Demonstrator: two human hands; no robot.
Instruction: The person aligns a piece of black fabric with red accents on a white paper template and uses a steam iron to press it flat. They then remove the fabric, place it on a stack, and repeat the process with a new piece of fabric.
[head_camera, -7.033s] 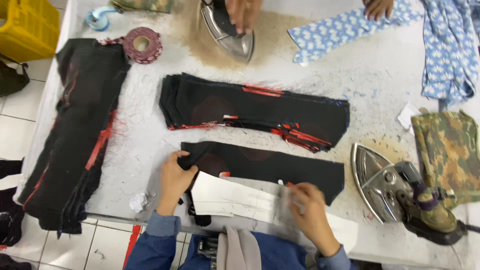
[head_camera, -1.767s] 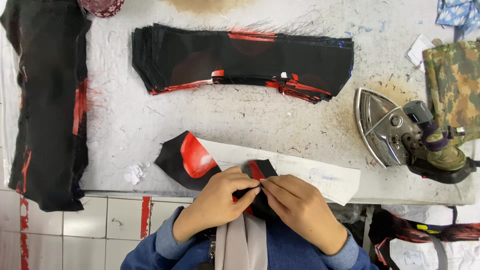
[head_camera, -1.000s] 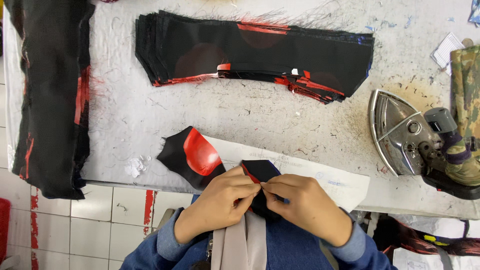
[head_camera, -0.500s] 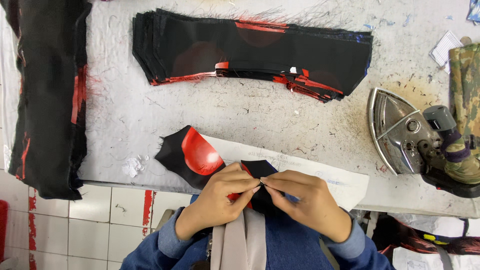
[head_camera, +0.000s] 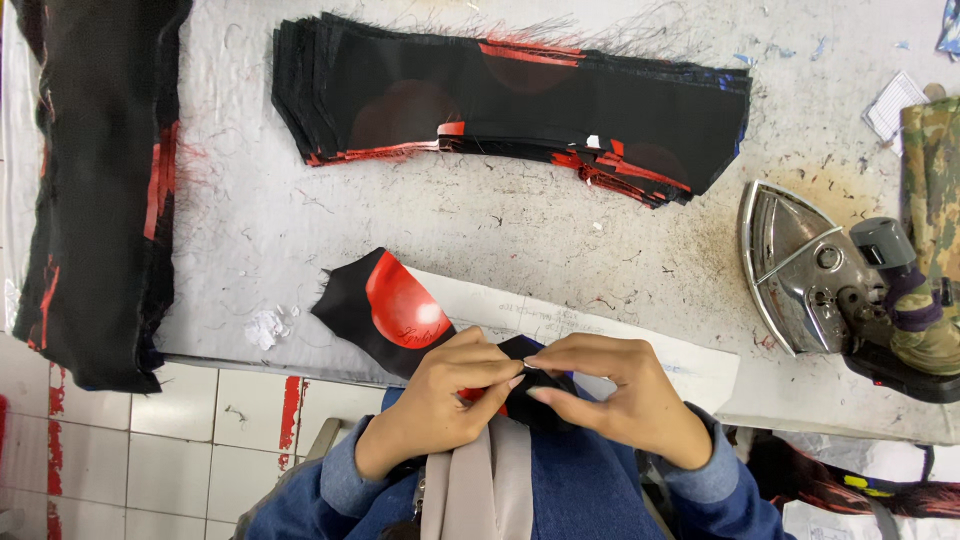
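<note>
— What are the hands on?

— A strip (head_camera: 400, 310) of black cloth with a red disc on it. It lies at the near edge of the bench (head_camera: 250, 230), over a long white paper pattern (head_camera: 640, 345), and its near end is drawn off the edge toward the person. The left hand (head_camera: 440, 405) and right hand (head_camera: 620, 405) meet there, fingertips pinched shut on a small fold of the black edge.

— How would it handle?

— Light and limp, I'd judge — it droops wherever nothing holds it, and the cut edges look frayed, so a hard tug may pull threads. Best taken by the edge between thumb and forefinger, close to the fold, with both hands near each other.

— Anything else about?

— A stack (head_camera: 520, 100) of like pieces farther back, a dark pile (head_camera: 100, 190) hanging over the left side, and an iron (head_camera: 820, 280) tipped on its side to the right — well apart from the hands.
</note>
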